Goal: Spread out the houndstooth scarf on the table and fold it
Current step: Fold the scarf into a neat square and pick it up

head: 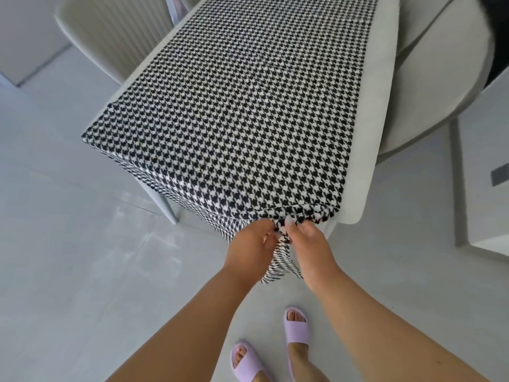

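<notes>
The black-and-white houndstooth scarf (234, 119) lies flat along the white table (369, 139), covering most of its top and running out of view at the far end. Its near end drapes over the table's front edge, with a fringed corner hanging down. My left hand (252, 244) and my right hand (308, 241) are close together just below the front edge. Both pinch the same bunched part of the scarf's near end between fingers and thumb.
A ribbed pale chair (110, 37) stands at the table's left side, and a rounded pale chair (446, 78) at its right. A white cabinet (484, 188) is at the right edge. The floor is light grey tile; my feet in lilac slippers (294, 329) stand below.
</notes>
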Tool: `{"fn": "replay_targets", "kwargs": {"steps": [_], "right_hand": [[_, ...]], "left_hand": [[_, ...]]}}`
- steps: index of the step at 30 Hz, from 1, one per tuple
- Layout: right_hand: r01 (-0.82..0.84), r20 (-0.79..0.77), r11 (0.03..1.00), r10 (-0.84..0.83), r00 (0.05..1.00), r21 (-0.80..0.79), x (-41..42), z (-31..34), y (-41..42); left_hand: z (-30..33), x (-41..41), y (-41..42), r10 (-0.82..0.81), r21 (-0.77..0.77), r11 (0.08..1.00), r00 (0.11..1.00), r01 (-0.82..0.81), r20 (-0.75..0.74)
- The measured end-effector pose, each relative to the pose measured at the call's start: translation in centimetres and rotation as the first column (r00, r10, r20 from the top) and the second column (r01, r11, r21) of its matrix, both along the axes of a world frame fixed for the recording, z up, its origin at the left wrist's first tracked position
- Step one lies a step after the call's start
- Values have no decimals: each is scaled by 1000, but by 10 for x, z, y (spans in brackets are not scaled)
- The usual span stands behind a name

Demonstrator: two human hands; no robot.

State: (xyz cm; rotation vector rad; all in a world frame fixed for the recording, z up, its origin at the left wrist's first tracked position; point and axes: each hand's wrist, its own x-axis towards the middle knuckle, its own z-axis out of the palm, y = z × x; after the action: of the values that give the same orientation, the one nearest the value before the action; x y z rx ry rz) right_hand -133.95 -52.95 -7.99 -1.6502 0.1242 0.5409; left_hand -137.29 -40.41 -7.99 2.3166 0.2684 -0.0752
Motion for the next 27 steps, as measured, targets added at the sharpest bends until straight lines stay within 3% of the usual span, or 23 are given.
{"fn": "replay_targets", "kwargs": {"steps": [3, 5, 8, 10, 15, 18, 21, 27], "right_hand": [[-66, -57, 992, 73, 996, 106, -8, -4, -6], [-135, -36, 987, 138, 990, 84, -11, -15, -10], [-236, 24, 952, 245, 969, -193, -10, -30, -16], [-243, 47, 929, 266, 963, -280, -8, -31, -19], [-196, 169, 972, 217, 961, -132, -1, 15, -13], [-190, 189, 980, 196, 962, -52, 7, 33, -5], [-232, 210, 973, 228, 951, -7, 10, 38, 0], [-296, 123, 955, 297, 947, -27, 0, 27, -5]], "left_hand": [[18, 2, 4, 59, -105, 993, 998, -58, 7], [33, 5, 4, 93, -179, 980, 996, -91, 2], [54, 12, 3, 152, -266, 952, 988, -153, -26], [62, 18, 3, 193, -295, 937, 981, -189, -16], [63, 16, 1, 284, -319, 897, 952, -305, -113], [62, 12, -6, 229, -351, 887, 945, -301, -234], [68, 15, -3, 269, -419, 835, 929, -357, -256], [77, 28, 12, 323, -470, 783, 912, -408, -254]]}}
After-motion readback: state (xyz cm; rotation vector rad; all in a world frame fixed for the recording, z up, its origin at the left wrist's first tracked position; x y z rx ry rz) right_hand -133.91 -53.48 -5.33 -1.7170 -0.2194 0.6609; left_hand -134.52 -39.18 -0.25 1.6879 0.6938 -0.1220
